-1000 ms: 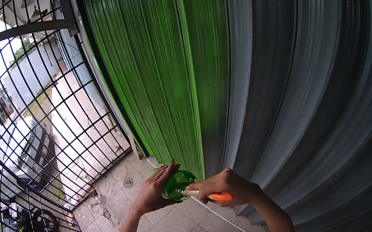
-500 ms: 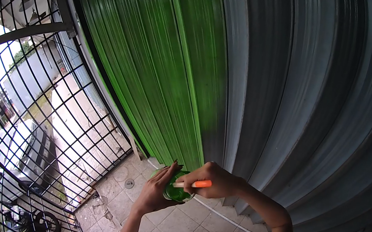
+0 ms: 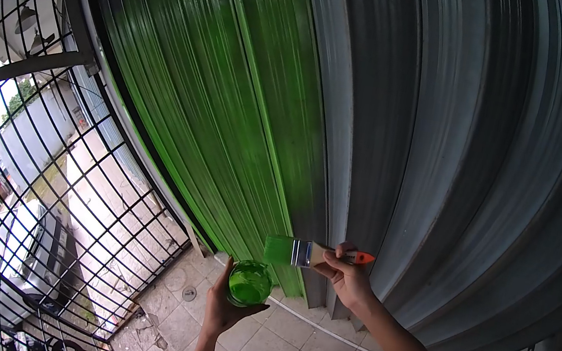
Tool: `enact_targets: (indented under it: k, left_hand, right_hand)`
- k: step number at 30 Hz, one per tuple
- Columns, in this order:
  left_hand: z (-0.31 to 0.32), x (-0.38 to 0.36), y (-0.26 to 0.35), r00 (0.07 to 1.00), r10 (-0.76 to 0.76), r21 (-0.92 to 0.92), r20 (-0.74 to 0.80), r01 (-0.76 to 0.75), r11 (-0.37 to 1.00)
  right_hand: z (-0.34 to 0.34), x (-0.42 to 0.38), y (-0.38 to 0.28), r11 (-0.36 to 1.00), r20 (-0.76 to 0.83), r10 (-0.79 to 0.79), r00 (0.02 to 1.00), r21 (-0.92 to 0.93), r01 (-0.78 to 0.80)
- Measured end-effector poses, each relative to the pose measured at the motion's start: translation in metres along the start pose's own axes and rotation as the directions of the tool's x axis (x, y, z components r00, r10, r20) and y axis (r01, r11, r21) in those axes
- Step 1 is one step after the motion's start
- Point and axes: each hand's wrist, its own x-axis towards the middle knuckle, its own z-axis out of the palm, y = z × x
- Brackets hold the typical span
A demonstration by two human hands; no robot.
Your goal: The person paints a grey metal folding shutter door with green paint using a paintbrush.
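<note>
Corrugated shutter (image 3: 409, 122), half green, fills the background. Right hand (image 3: 346, 272), forearm raised, grips a paintbrush (image 3: 305, 253) held level, green bristles pointing left. Just below, the left hand (image 3: 224, 300) cups a green paint cup (image 3: 249, 283) upright.

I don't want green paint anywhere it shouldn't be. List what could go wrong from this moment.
1. The loaded paintbrush in the right hand is held level above the tiled floor, so paint may drip onto the tiles.
2. The open paint cup, full of green and held only by the left hand, could tip and spill.
3. Brushing near the edge of the green area could smear the unpainted grey shutter unevenly.
</note>
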Motion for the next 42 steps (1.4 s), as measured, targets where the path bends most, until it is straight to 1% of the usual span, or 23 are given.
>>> enact_targets:
  k: [1,2,3,4,5,6,8,11,13,14,17,18,21,24,27,30,33,35,36,38,39,40,42]
  left_hand:
    - [-0.002,-0.001,-0.005,1.0,-0.003,-0.014,0.006,0.004,1.0]
    - [-0.004,-0.002,-0.009,1.0,-0.009,-0.028,0.013,0.009,1.0]
    - [-0.004,-0.003,-0.011,1.0,-0.015,-0.041,0.019,0.015,0.999]
    - [-0.004,-0.003,-0.011,0.999,-0.041,-0.127,0.022,0.044,0.991]
    - [-0.006,-0.003,-0.01,0.998,-0.052,-0.125,0.024,0.055,0.991]
    - [-0.008,-0.003,-0.008,0.998,-0.062,-0.122,0.026,0.064,0.99]
    - [-0.011,-0.003,-0.004,0.996,-0.076,-0.111,0.036,0.079,0.991]
    - [-0.014,-0.005,0.001,0.994,-0.088,-0.104,0.058,0.094,0.99]
    - [-0.015,-0.006,0.001,0.994,-0.081,-0.114,0.072,0.089,0.989]
    - [-0.016,-0.007,0.0,0.994,-0.078,-0.101,0.073,0.086,0.991]
    - [-0.019,-0.011,-0.005,0.993,-0.085,-0.078,0.081,0.092,0.993]
    - [-0.02,-0.013,-0.008,0.991,-0.099,-0.082,0.089,0.106,0.991]
    - [-0.019,-0.01,-0.004,0.99,-0.108,-0.105,0.095,0.118,0.987]
    - [-0.022,-0.013,0.0,0.991,-0.099,-0.112,0.095,0.11,0.988]
    - [-0.021,-0.011,-0.007,0.993,-0.069,-0.112,0.092,0.079,0.991]
    - [-0.02,-0.012,-0.006,0.989,-0.086,-0.101,0.118,0.098,0.99]
    - [-0.021,-0.011,-0.003,0.99,-0.075,-0.095,0.116,0.086,0.992]
    - [-0.023,-0.012,-0.003,0.992,-0.065,-0.085,0.112,0.075,0.994]
    - [-0.024,-0.013,-0.003,0.992,-0.059,-0.079,0.113,0.068,0.995]
    - [-0.026,-0.014,-0.001,0.991,-0.052,-0.07,0.12,0.061,0.996]
    - [-0.027,-0.014,0.003,0.991,-0.05,-0.066,0.125,0.058,0.996]
    - [-0.028,-0.013,0.007,0.991,-0.044,-0.065,0.129,0.053,0.997]
    - [-0.028,-0.011,0.012,0.99,-0.045,-0.054,0.132,0.053,0.997]
  right_hand:
    - [-0.012,0.008,0.004,0.986,-0.015,-0.15,0.989,-0.075,0.149]
    - [-0.034,0.022,0.01,0.802,0.138,-0.397,0.907,-0.427,0.417]
    - [-0.04,0.029,0.006,0.575,0.312,-0.49,0.814,-0.586,0.57]
    - [-0.042,0.039,-0.001,0.292,0.495,-0.513,0.702,-0.668,0.684]
    - [-0.045,0.047,-0.006,-0.015,0.666,-0.466,0.583,-0.665,0.747]
    - [-0.054,0.057,-0.006,-0.267,0.773,-0.336,0.538,-0.626,0.733]
    - [-0.056,0.08,0.0,-0.515,0.871,-0.254,0.42,-0.49,0.704]
    - [-0.057,0.099,0.008,-0.654,0.889,-0.154,0.431,-0.419,0.63]
    - [-0.065,0.107,0.024,-0.646,0.874,-0.146,0.464,-0.44,0.625]
    - [-0.072,0.107,0.034,-0.559,0.841,-0.106,0.53,-0.491,0.668]
    - [-0.085,0.108,0.045,-0.466,0.733,0.206,0.649,-0.509,0.723]
    - [-0.077,0.106,0.035,-0.526,0.774,0.179,0.607,-0.446,0.724]
    - [-0.032,0.121,-0.015,-0.567,0.834,0.002,0.552,-0.454,0.687]
    - [-0.005,0.128,-0.042,-0.587,0.86,-0.109,0.499,-0.461,0.666]
    - [0.0,0.116,-0.041,-0.643,0.904,-0.258,0.342,-0.425,0.637]
    - [-0.024,0.121,-0.007,-0.606,0.859,-0.251,0.447,-0.499,0.619]
    - [-0.069,0.108,0.044,-0.502,0.762,-0.218,0.609,-0.623,0.6]
    - [-0.105,0.102,0.075,-0.475,0.714,-0.147,0.684,-0.658,0.585]
    - [-0.102,0.096,0.076,-0.46,0.686,-0.11,0.72,-0.677,0.575]
    - [-0.096,0.092,0.072,-0.413,0.512,0.235,0.826,-0.717,0.561]
    - [-0.087,0.093,0.064,-0.396,0.397,0.399,0.826,-0.738,0.546]
    - [-0.084,0.099,0.059,-0.397,0.493,0.295,0.819,-0.716,0.574]
    - [-0.078,0.117,0.045,-0.413,0.661,0.077,0.747,-0.66,0.627]
